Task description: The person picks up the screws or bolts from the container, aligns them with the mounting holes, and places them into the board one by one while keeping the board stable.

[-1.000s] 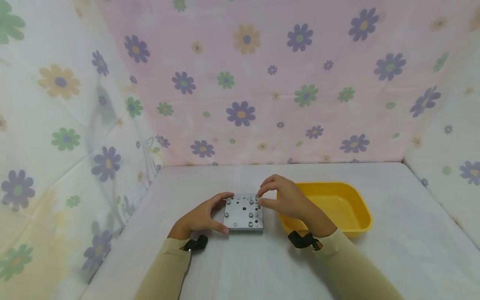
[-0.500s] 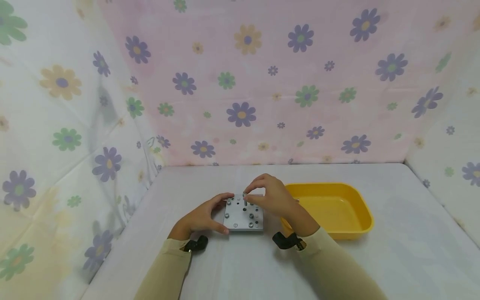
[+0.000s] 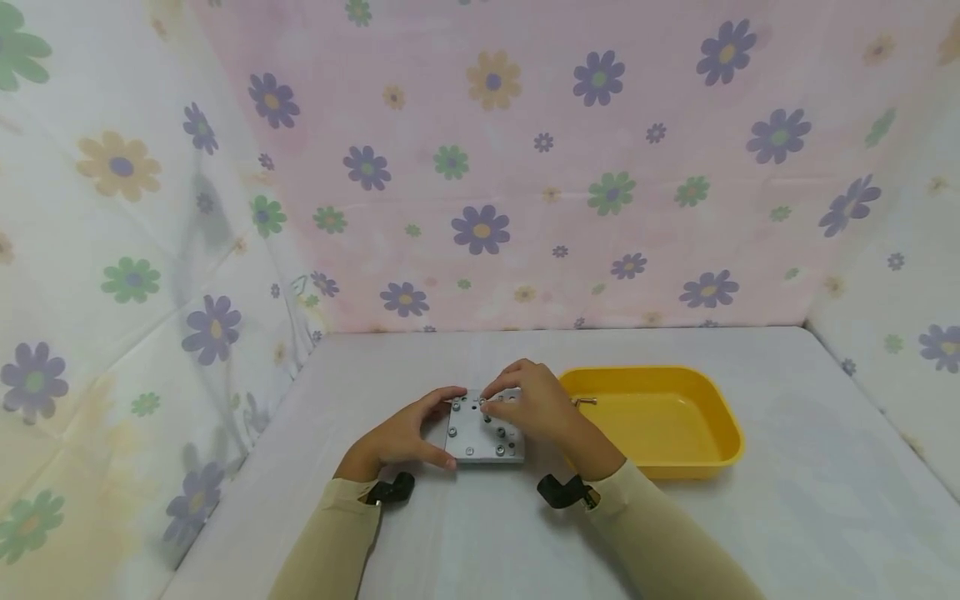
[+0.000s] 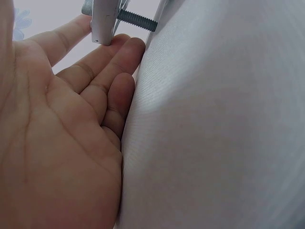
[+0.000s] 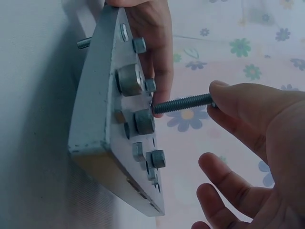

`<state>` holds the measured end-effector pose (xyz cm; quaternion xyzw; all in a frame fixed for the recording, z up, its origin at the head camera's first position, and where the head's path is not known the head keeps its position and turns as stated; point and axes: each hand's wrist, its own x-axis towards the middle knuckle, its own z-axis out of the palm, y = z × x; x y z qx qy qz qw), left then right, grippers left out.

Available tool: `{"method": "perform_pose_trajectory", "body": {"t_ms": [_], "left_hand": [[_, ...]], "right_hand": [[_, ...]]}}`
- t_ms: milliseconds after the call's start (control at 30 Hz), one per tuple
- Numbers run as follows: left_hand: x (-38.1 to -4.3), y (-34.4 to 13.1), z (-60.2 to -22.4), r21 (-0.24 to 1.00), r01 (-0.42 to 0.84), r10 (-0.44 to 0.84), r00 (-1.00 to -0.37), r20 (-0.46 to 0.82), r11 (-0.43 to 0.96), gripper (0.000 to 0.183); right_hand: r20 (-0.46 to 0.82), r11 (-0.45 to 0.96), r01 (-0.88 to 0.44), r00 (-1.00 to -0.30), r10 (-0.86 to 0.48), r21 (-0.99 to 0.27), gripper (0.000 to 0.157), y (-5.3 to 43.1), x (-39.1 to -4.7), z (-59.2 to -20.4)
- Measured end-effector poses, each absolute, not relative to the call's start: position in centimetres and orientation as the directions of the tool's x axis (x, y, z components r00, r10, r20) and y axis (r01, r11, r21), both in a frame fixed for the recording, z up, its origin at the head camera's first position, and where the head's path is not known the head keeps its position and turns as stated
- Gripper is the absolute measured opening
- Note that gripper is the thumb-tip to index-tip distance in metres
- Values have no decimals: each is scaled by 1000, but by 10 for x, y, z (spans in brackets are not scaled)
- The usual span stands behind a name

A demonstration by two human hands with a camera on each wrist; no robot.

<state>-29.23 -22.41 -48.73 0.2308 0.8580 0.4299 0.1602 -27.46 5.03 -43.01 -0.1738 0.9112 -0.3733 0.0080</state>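
Bracing the drilled metal plate (image 3: 471,437) along its left side, your left hand (image 3: 397,433) sets its thumb at the near edge and a finger at the far corner, other fingers loosely bent. The plate lies just right of that palm, partly beneath your right hand (image 3: 536,406). Your right thumb and forefinger pinch one threaded bolt (image 5: 183,102) by its head end; the other fingers are parted and hold nothing. The bolt's free end points at the plate's face; whether it has entered a hole cannot be told. Work is judged part complete: several socket-head screws (image 5: 145,121) sit in the plate, heads standing proud, and a threaded shank (image 4: 137,20) projects from the underside near your left fingertips. Outstanding, on this reading: the pinched bolt is unseated, at least one unfilled hole (image 3: 474,407) shows between your hands, and small loose screws (image 3: 587,401) lie in the yellow tray (image 3: 697,471) right of your right hand. Tightness cannot be verified.
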Motion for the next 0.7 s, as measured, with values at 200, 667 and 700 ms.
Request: {"method": "perform_pose_trajectory", "body": {"t_ms": [200, 667, 700], "left_hand": [[-291, -225, -487, 812, 259, 533, -843, -75, 523, 112], [-293, -223, -488, 809, 267, 539, -839, -72, 524, 113], [-293, -223, -487, 808, 268, 540, -839, -73, 524, 113]], "right_hand": [[113, 692, -306, -944, -311, -654, 12, 46, -272, -435], [126, 693, -319, -940, -316, -646, 15, 47, -271, -435], [123, 693, -316, -941, -315, -648, 14, 47, -271, -435]]}}
